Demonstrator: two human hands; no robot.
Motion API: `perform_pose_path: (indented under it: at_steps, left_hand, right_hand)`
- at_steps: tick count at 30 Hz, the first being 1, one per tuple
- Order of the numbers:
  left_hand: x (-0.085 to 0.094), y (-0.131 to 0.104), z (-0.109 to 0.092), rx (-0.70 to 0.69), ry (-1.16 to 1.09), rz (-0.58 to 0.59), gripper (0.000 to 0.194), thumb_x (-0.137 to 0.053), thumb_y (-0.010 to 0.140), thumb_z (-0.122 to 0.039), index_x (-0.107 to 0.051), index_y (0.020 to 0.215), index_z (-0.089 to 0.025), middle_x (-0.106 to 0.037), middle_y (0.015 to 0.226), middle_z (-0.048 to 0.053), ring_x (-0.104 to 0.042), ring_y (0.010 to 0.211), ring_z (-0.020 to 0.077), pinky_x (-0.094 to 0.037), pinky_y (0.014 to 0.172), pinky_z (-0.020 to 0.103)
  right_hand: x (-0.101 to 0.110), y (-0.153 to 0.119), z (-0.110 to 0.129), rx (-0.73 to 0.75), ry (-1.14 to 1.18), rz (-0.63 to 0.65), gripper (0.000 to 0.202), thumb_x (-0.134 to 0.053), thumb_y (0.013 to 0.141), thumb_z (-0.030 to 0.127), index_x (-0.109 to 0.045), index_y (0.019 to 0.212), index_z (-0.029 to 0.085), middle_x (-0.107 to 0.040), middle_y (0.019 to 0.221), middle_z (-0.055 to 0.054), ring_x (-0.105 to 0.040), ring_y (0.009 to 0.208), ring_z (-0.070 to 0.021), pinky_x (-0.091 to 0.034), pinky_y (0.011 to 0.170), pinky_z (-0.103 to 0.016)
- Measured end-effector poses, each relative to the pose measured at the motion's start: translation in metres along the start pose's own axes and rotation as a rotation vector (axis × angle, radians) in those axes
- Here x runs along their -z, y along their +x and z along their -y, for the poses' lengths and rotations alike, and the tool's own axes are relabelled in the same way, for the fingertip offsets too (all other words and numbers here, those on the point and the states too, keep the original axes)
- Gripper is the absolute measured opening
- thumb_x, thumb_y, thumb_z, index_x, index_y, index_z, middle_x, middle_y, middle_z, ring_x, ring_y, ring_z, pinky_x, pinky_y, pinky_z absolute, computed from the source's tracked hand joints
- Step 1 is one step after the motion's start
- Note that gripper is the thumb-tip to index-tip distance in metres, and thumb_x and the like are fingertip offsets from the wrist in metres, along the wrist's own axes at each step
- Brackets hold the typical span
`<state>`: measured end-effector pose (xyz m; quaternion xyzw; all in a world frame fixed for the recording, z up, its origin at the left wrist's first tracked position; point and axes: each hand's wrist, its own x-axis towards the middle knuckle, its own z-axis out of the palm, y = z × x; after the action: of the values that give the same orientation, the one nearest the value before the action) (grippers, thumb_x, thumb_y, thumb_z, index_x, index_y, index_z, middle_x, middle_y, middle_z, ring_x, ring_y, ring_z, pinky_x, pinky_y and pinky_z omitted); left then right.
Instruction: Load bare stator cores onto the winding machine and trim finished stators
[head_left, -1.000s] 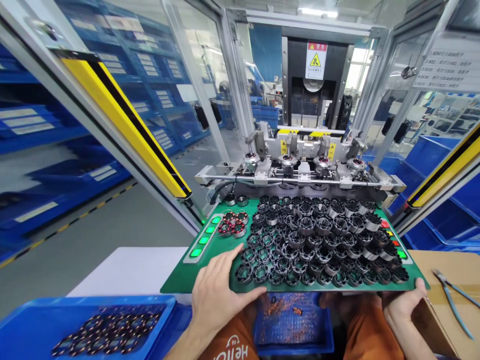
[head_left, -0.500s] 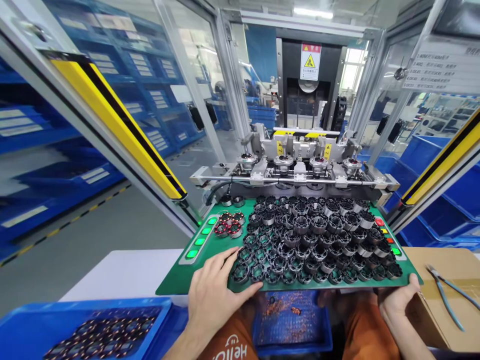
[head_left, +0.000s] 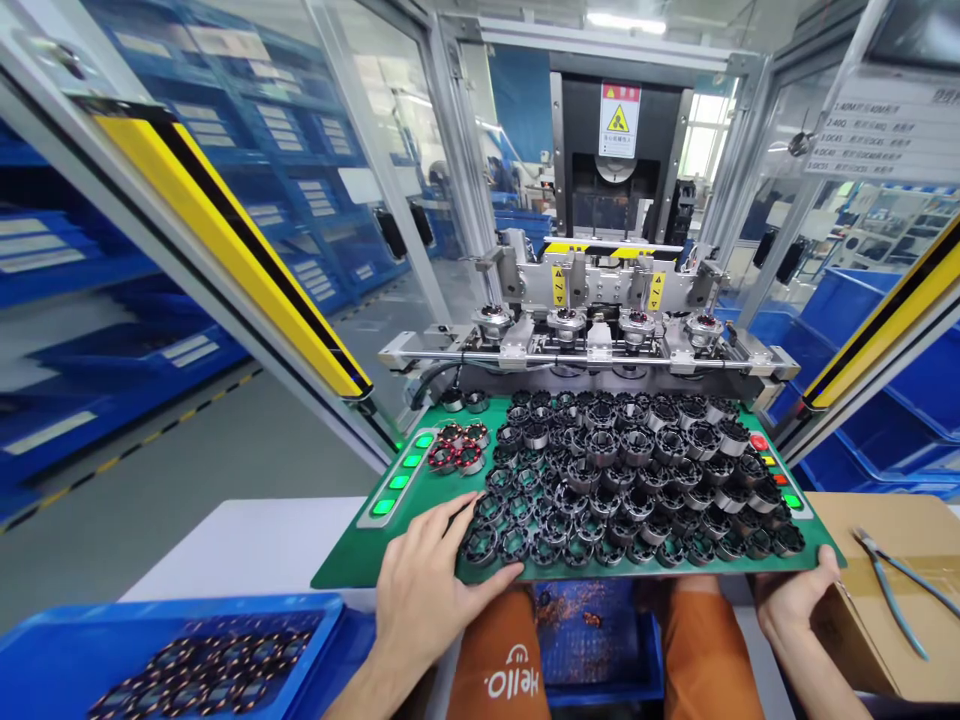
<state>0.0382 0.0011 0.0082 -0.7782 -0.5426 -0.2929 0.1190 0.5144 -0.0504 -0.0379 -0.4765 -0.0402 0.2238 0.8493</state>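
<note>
My left hand (head_left: 424, 580) lies on the front left part of the green worktop (head_left: 349, 560), fingers stretched forward and thumb out along the edge. Its fingertips touch or nearly touch the nearest of the black-and-steel ring-shaped stator cores (head_left: 480, 546). Many such cores stand in rows, partly stacked, across the worktop. At the front right corner, my right hand (head_left: 799, 590) grips the worktop's edge, thumb on top, other fingers mostly hidden underneath. Several stators wound with copper wire (head_left: 458, 447) sit apart on the left, near green lit buttons (head_left: 400, 482).
Behind the cores stands a winding machine (head_left: 600, 330) with stators in its holders. Yellow light-curtain posts (head_left: 240, 260) flank the worktop. A blue tray of wound stators (head_left: 322, 625) is at lower left, pliers (head_left: 889, 585) on a cardboard box (head_left: 862, 655) at right, a blue bin (head_left: 600, 690) below.
My legs in orange trousers have shifted under the worktop, the left one now covering part of the blue bin. The machine's striped bar sits slightly higher in view. Both hands stay in place.
</note>
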Motion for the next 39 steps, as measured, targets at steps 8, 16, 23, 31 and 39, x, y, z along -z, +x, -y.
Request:
perform_pose_path:
  at_steps: [8,16,23,31,39]
  left_hand:
    - [-0.009,-0.007,0.014,-0.028,-0.031,-0.14,0.139,-0.046,0.083,-0.109,-0.025,0.18,-0.012,-0.073,0.146,0.021,-0.071,0.124,0.0386,-0.049,0.097,0.045]
    - [-0.012,-0.012,0.029,-0.124,0.062,-0.167,0.086,-0.056,0.094,-0.096,-0.076,0.137,-0.024,-0.08,0.132,0.012,-0.072,0.115,0.035,-0.048,0.094,0.046]
    - [-0.011,-0.01,0.025,-0.147,0.076,-0.182,0.085,-0.052,0.097,-0.093,-0.074,0.138,-0.022,-0.079,0.131,0.013,-0.071,0.113,0.0349,-0.047,0.092,0.045]
    - [-0.008,-0.007,0.02,-0.078,0.061,-0.183,0.097,-0.049,0.092,-0.101,-0.068,0.135,-0.017,-0.079,0.127,0.015,-0.072,0.112,0.0353,-0.047,0.093,0.045]
    - [-0.006,-0.005,0.021,-0.149,0.039,-0.2,0.083,-0.05,0.098,-0.094,-0.069,0.132,-0.02,-0.081,0.121,0.01,-0.073,0.107,0.031,-0.049,0.091,0.04]
  right_hand:
    - [-0.001,0.0,0.001,-0.011,-0.023,-0.016,0.068,-0.059,0.088,0.071,-0.076,0.131,0.021,-0.078,0.139,-0.008,-0.07,0.134,-0.0315,-0.062,0.115,-0.054]
    - [-0.001,-0.001,0.0,-0.015,-0.001,-0.023,0.071,-0.06,0.087,0.071,-0.075,0.135,0.02,-0.077,0.141,-0.008,-0.069,0.136,-0.0301,-0.061,0.117,-0.052]
    - [0.001,0.001,-0.001,-0.015,-0.003,-0.011,0.068,-0.061,0.088,0.071,-0.077,0.129,0.02,-0.079,0.136,-0.009,-0.07,0.135,-0.0307,-0.061,0.117,-0.051]
    - [0.002,0.003,0.0,-0.009,-0.022,-0.008,0.068,-0.059,0.085,0.072,-0.078,0.125,0.021,-0.079,0.136,-0.01,-0.071,0.133,-0.0339,-0.065,0.109,-0.055]
    - [-0.001,0.002,0.0,-0.01,0.008,-0.018,0.079,-0.065,0.082,0.073,-0.07,0.142,0.022,-0.078,0.14,-0.009,-0.072,0.132,-0.0335,-0.065,0.11,-0.056]
